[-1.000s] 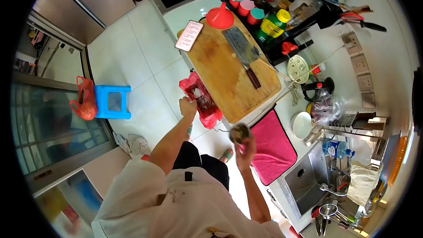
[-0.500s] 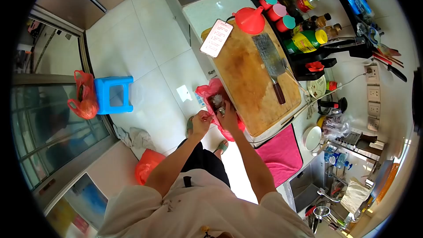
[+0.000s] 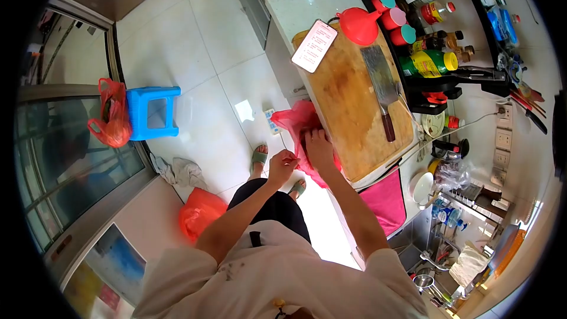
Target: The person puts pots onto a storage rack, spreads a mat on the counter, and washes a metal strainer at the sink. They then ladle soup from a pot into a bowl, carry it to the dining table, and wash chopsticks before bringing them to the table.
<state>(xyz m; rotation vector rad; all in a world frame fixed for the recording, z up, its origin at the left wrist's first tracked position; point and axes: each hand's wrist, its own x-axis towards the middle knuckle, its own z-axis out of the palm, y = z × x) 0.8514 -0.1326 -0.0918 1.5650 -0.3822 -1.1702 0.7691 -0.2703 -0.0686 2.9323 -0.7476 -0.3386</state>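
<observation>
A red plastic bag [image 3: 295,119] hangs or stands beside the counter's front edge, with something dark just showing in its opening. My left hand [image 3: 282,168] is closed in a pinch on the bag's near left edge. On the side nearer the counter, my right hand [image 3: 319,150] has its fingers curled over the bag's rim, fingertips partly hidden. A wooden cutting board [image 3: 336,100] lies on the counter to the right, bearing a cleaver [image 3: 381,85]. A lit phone [image 3: 315,46] rests at the board's far left corner.
A red funnel [image 3: 359,26] and a black rack [image 3: 434,85] of bottles line the counter's back. A blue stool [image 3: 134,115] with a red bag [image 3: 111,118] beside it stands on the left. A pink cloth [image 3: 384,204] lies near the sink.
The bag's rim has been drawn up and inward, covering the pale contents that showed before. My right hand has shifted from inside the opening to the rim. The view has swung slightly.
</observation>
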